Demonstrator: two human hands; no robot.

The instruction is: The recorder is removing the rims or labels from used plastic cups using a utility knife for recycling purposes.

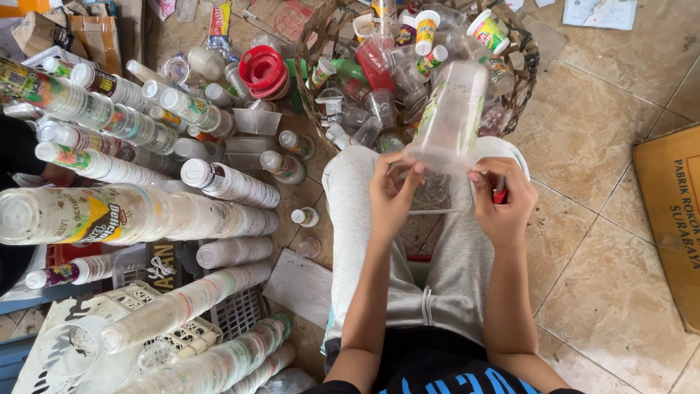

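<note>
My left hand [392, 195] and my right hand [503, 204] together hold a short stack of clear plastic cups [448, 117] by its open bottom rim, above my knees in grey trousers [350, 211]. The stack tilts away from me toward a woven basket [526, 66]. A small red object [500, 195] is tucked in my right hand; what it is I cannot tell. The basket is heaped with loose clear and printed plastic cups [379, 102].
Long nested stacks of plastic cups [131, 215] lie side by side at the left, some on white plastic crates [240, 314]. Red lids [262, 69] and small bottles [286, 166] lie near the basket. Cardboard [674, 211] lies on the tiled floor at the right.
</note>
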